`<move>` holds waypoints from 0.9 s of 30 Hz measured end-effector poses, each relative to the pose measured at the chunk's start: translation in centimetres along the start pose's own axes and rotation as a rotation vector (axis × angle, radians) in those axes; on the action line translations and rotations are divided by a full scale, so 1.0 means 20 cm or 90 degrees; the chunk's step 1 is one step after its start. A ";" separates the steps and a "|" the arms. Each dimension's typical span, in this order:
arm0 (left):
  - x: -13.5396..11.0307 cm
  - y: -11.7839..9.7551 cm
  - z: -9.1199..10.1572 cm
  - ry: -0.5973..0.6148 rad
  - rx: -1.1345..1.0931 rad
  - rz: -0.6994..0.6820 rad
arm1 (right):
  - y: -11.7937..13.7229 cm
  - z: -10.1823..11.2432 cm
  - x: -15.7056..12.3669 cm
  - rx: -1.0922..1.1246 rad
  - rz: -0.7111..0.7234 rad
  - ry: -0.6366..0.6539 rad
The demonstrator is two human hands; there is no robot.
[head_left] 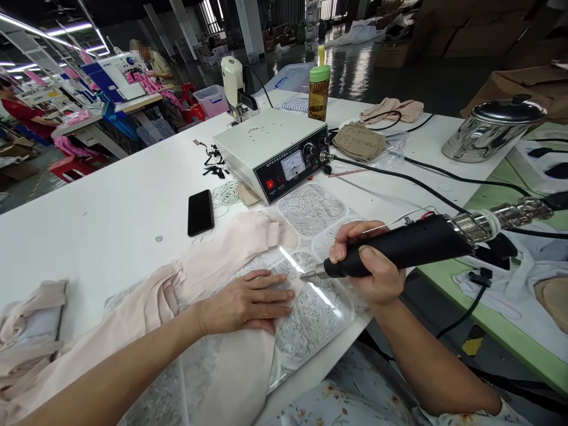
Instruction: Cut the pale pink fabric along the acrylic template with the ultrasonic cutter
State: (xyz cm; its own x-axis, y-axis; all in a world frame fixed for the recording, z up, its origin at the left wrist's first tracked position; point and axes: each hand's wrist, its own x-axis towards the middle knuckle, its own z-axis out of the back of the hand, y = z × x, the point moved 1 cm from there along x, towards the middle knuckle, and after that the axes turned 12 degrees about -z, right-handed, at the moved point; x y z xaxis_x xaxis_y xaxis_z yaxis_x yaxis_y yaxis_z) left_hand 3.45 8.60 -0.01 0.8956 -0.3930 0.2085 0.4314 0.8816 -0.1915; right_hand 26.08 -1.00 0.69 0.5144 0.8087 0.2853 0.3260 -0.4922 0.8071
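Note:
My left hand [248, 303] lies flat, fingers stretched out, pressing pale pink fabric [242, 370] onto a clear textured plastic mat [310, 331]. My right hand [377, 269] is wrapped round a black handheld ultrasonic welding tool [399, 245] with a metal tip. That tip points left and is at the fabric's edge, just past my left fingertips; whether it touches cannot be made out. More pink fabric [231, 245] lies in folds beyond and to the left of my left hand. A cable runs from the tool's rear end.
A control box [266, 148] with a dial stands behind the mat. Near it are a phone [200, 212], coiled cord [226, 193], a green-lidded bottle [318, 92] and beige fabric pieces [359, 141]. At right stands a lidded metal pot [492, 130]; black cables cross the table there.

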 end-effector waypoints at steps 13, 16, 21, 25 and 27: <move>-0.03 -0.03 -0.01 -0.038 0.050 -0.006 | 0.00 0.01 0.00 -0.011 -0.024 -0.016; -0.02 -0.02 0.00 -0.035 0.026 -0.004 | 0.00 0.01 0.00 -0.005 -0.024 -0.016; 0.01 0.01 0.02 0.024 -0.029 0.017 | 0.00 0.01 0.00 0.004 -0.024 -0.020; 0.04 0.03 0.04 0.071 -0.066 0.019 | 0.00 0.01 0.00 0.011 -0.033 -0.017; 0.05 0.04 0.04 0.077 -0.095 0.020 | 0.00 0.01 0.00 0.015 -0.033 -0.012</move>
State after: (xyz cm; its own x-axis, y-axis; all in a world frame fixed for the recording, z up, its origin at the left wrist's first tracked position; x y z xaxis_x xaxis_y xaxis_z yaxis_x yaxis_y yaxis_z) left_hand 4.61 9.17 0.87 0.9115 -0.4024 0.0849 0.4063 0.8491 -0.3375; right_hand 26.38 -1.03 0.58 0.5111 0.8271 0.2336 0.3710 -0.4575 0.8081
